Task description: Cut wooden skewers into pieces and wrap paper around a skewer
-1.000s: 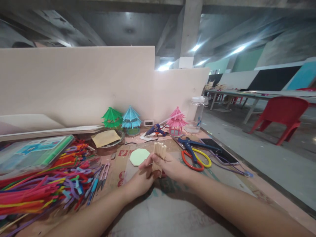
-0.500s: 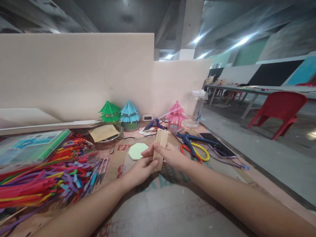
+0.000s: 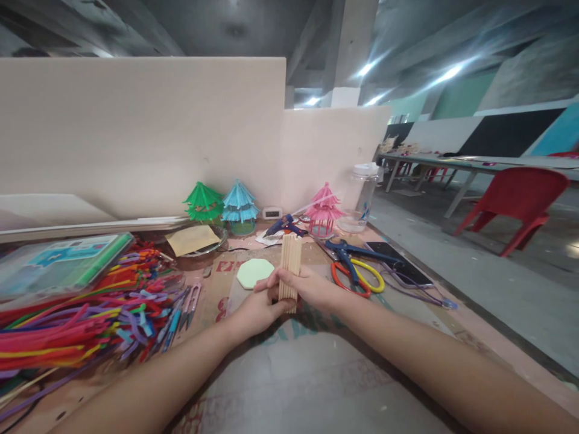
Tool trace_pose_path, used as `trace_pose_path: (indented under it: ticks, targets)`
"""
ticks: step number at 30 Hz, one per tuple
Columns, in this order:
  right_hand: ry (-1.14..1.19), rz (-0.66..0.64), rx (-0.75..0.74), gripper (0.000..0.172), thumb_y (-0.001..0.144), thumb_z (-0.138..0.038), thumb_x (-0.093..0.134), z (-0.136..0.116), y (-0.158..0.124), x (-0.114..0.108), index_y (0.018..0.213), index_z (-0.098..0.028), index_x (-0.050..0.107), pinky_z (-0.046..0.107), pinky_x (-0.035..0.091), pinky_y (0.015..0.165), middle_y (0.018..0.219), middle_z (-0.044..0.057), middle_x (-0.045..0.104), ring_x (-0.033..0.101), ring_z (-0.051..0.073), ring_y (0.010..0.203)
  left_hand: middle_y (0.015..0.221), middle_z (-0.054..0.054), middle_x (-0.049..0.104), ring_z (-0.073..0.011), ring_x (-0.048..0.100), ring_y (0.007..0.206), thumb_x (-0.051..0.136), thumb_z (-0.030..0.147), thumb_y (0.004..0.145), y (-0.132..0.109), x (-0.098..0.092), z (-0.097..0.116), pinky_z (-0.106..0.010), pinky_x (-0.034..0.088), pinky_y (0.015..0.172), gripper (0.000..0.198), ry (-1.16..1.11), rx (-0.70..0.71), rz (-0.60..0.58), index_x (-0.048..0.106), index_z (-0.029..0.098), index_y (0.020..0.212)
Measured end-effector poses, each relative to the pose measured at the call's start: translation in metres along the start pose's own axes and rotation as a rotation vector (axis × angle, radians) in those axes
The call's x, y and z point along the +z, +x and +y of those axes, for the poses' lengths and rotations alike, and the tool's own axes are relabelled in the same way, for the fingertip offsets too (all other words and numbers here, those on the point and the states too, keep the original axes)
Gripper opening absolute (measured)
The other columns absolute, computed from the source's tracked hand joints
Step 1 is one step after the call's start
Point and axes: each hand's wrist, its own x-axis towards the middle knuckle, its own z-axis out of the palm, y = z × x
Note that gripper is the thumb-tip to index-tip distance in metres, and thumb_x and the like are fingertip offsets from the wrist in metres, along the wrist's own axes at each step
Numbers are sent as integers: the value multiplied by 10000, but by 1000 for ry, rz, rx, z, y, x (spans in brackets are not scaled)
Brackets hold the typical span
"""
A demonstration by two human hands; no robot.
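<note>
Both hands hold one upright bundle of thin wooden sticks [image 3: 289, 259] in the middle of the table. My left hand [image 3: 256, 310] grips the lower part of the bundle from the left. Fingers of my right hand [image 3: 312, 286] wrap round the bundle from the right. The bottom ends of the sticks rest on or just above the cardboard mat [image 3: 316, 361]. A pale green octagonal piece [image 3: 254, 272] lies flat just left of the bundle.
A heap of coloured pipe cleaners [image 3: 85, 319] and a plastic case [image 3: 58, 265] fill the left. Green [image 3: 203, 204], blue [image 3: 239, 205] and pink [image 3: 323, 212] paper pavilions, a glue gun [image 3: 283, 226] and a jar [image 3: 364, 193] stand at the back. Scissors [image 3: 355, 268] and a phone [image 3: 400, 271] lie to the right.
The bundle tilted to the right half a second ago and now stands upright again. Both hands stay closed round it, almost in the same spot.
</note>
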Motion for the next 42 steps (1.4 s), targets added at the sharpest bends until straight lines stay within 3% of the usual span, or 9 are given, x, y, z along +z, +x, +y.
trace_pose_path:
  ticks: [7,12,16,20,27,29,33,38,42]
  targets:
    - [153,67,103,484,728,-643,634,17,3,-7,821,-175,551,210,414,398,1082,144,706,654,160,612,835,-110,753,-233,693,787,442,687,779,4,0,0,-327,541,738,628,-155,42,-240,723,135,881]
    - [140,108,96,447,742,-605,651,12,2,-5,784,-167,569,242,491,495,1036,131,724,669,159,638,851,-120,746,-221,685,796,305,686,835,4,1,3,-327,528,795,713,-81,91,-203,726,114,883]
    - [76,260,16,391,800,-568,599,-15,-1,-12,828,-181,555,294,531,581,734,63,725,675,174,597,925,-72,752,-209,676,831,419,475,869,-1,-19,17,-290,513,768,454,163,126,-108,739,155,913]
    - [-204,353,53,360,876,-496,504,-36,-3,-28,1019,-168,542,229,457,449,528,-17,630,598,146,427,1049,-29,736,-227,653,981,546,318,823,-2,-71,27,-299,467,889,270,484,91,86,726,232,1005]
    - [-984,374,387,392,942,-259,335,-29,0,-37,1282,-113,464,264,481,552,564,29,655,672,208,595,1488,-191,371,-394,290,1381,544,47,758,-5,-154,-11,-555,274,1079,546,957,-210,491,534,141,1296]
    - [-1205,398,365,430,933,-239,366,-27,-1,-41,1334,-99,434,296,477,654,761,114,719,695,249,772,1507,-168,343,-412,300,1370,552,28,767,-8,-163,-24,-580,321,1043,531,1028,-284,475,550,177,1277]
    - [-1407,419,365,575,905,-182,410,-20,-3,-49,1449,-74,259,334,448,761,1128,235,659,660,305,989,1311,-105,554,-267,550,1165,580,192,880,-7,-171,-36,-455,477,939,301,1098,-367,343,588,187,1181]
    - [-1541,422,392,601,916,-142,339,-11,-2,-53,1478,-23,165,301,449,701,1036,234,696,689,278,917,1145,-83,620,-209,620,996,568,336,907,-4,-173,-32,-432,523,860,310,1172,-445,308,580,152,1156]
    - [-1665,344,321,548,841,-58,372,-12,-3,-55,1381,-129,437,288,456,697,1050,183,708,689,261,919,1021,-117,701,-263,665,963,497,275,926,-5,-171,-23,-408,518,826,249,1210,-409,381,664,165,1075]
